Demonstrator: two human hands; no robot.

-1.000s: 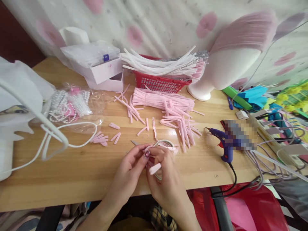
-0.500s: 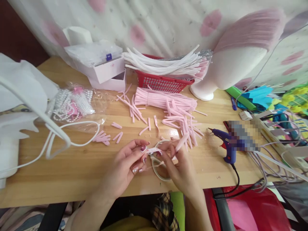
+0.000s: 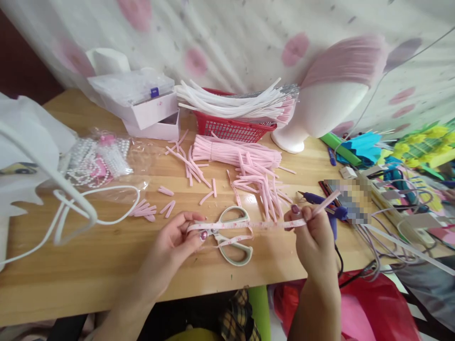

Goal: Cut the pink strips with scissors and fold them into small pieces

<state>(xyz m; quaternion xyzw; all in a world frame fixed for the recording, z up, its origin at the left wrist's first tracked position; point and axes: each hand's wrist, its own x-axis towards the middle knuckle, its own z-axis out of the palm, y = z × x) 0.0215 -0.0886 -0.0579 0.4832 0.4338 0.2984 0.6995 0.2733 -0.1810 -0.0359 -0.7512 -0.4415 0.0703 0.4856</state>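
Observation:
Between my two hands a white tape measure (image 3: 232, 226) with red marks is stretched out level above the table. My left hand (image 3: 179, 244) pinches one part of it between thumb and fingers. With its fingers closed, my right hand (image 3: 313, 234) grips the tape farther along, and a pale pink pipe cleaner (image 3: 327, 201) sticks out of the same grip to the upper right. Below the tape lie scissors (image 3: 236, 259) with pale handles, their blades partly hidden by my left hand. A loose length of the tape loops across the scissors.
Behind my hands lie a bundle of pink pipe cleaners (image 3: 234, 150), bent pieces (image 3: 263, 187) and short cut ones (image 3: 144, 209). A red basket (image 3: 231, 129) stands farther back. Near my right hand is a blue glue gun (image 3: 316, 200) with cables. Bagged pearl beads (image 3: 101, 158) sit left.
My right hand has moved away to the right, so a longer stretch of tape measure shows between my hands. The scissors are more exposed. The whole view has shifted slightly.

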